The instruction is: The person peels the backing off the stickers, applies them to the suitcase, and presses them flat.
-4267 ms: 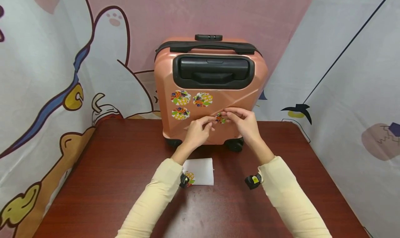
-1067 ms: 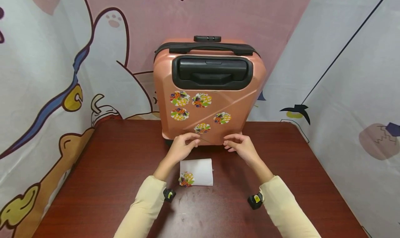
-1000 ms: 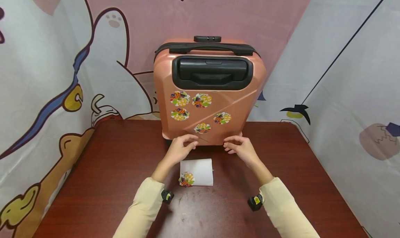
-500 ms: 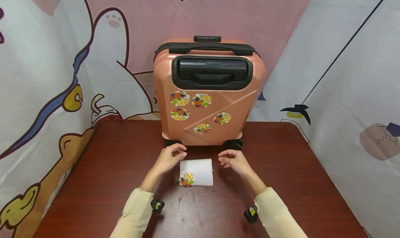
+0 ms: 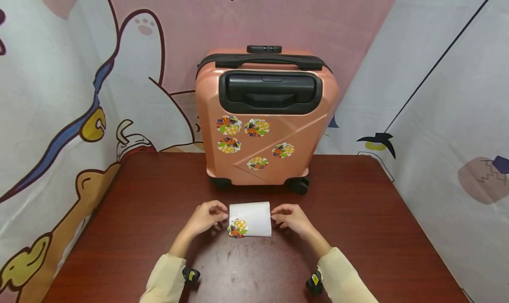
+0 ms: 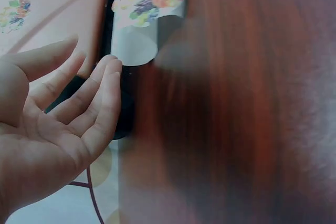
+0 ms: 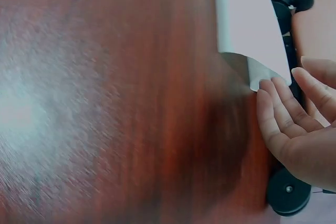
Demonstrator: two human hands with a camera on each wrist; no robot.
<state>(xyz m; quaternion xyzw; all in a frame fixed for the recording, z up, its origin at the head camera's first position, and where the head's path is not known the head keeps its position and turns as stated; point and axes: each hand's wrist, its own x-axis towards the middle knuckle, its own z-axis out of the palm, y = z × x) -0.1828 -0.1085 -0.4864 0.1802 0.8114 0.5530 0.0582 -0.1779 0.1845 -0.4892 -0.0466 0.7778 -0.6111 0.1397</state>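
Note:
A curled white sticker sheet (image 5: 256, 219) lies on the table in front of an upright pink suitcase (image 5: 222, 170). One round fruit sticker (image 5: 237, 228) sits at the sheet's lower left corner, overhanging its edge. My left hand (image 5: 204, 217) is just left of the sheet, fingers loosely bent and holding nothing; the left wrist view shows its fingertips (image 6: 113, 64) close to the curled end. On the other side is my right hand (image 5: 293, 218), its fingertips (image 7: 265, 85) right at the sheet's edge in the right wrist view, thumb and fingers apart.
Several round fruit stickers (image 5: 229, 125) are on the suitcase's front below its black recessed handle (image 5: 274, 91). Black wheels (image 5: 299, 185) stand on the brown table (image 5: 139, 232). A cartoon-printed cloth (image 5: 159, 95) hangs behind and at the sides.
Earlier both hands were at the suitcase with a sticker between them. Two stickers lower on its front now show uncovered. Both hands have come down and back to either side of the sheet.

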